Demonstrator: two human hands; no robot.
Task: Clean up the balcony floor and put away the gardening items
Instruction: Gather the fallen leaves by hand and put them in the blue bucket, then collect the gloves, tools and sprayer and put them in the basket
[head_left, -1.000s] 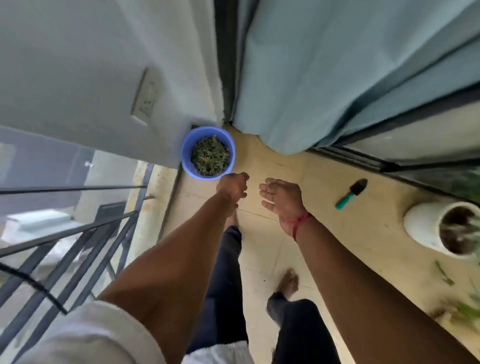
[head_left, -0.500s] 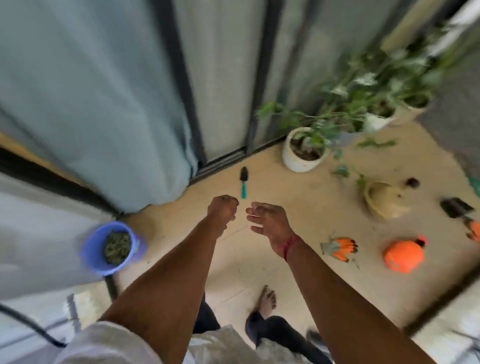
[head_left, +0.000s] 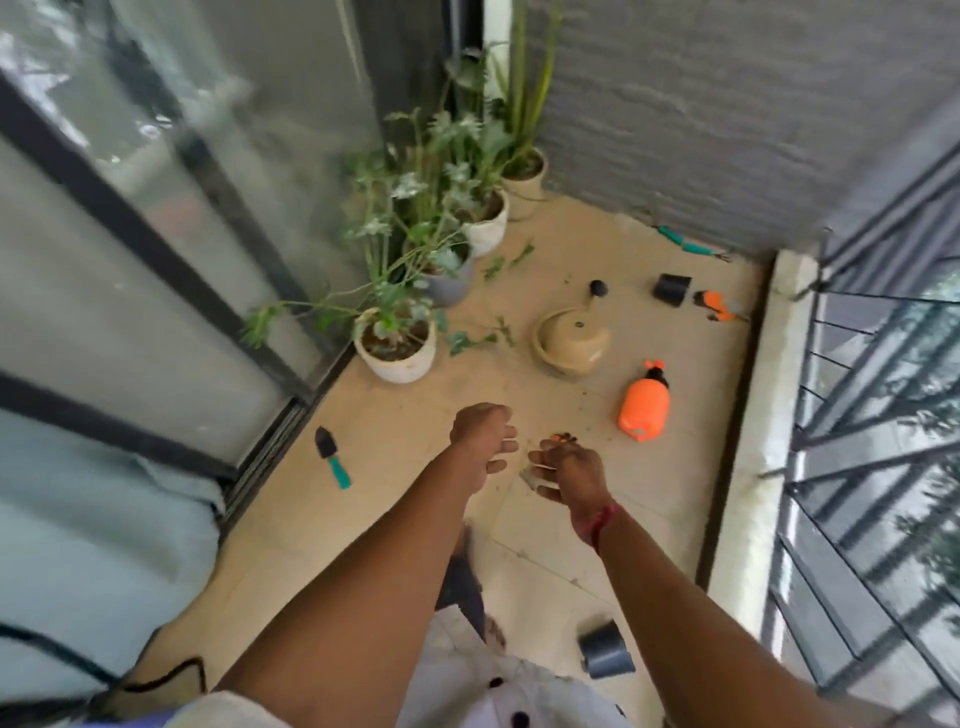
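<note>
Scanning the littered floor (head_left: 395, 447), both hands (head_left: 480, 441) hanging loosely curled, holding nothing; the gloves (head_left: 563, 438) below them are looking like the next pickup.

It was a home balcony, narrow and tiled in beige. A sliding glass door (head_left: 156, 249) with a dark frame ran along one side and a metal railing (head_left: 872, 415) along the other. Potted plants (head_left: 400, 338) lined the door, and a hand trowel (head_left: 331, 457) and an orange spray bottle (head_left: 643, 408) lay on the floor (head_left: 649, 493).
</note>
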